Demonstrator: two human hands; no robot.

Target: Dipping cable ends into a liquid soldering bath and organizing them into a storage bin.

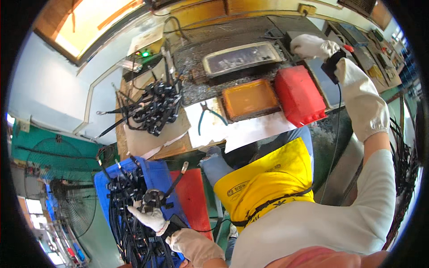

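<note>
My left hand (151,219), in a white glove, is closed on a black cable (175,186) over the blue bin (163,176). A bare metal lug (184,167) tips the cable's upper end. More black cables (125,196) with metal ends fill the bin. At the far right of the bench, my gloved right hand (310,46) is curled closed beside the soldering-type trough (241,59) of dull grey metal. What its fingers hold, if anything, is hidden. A black strap with a wire circles each wrist.
On the bench lie a heap of black cables (154,107), teal-handled pliers (211,117) on white paper, a tray of amber material (251,99) and a red bin (300,96). A red panel (192,196) stands beside the blue bin. A large fan (67,187) is at left.
</note>
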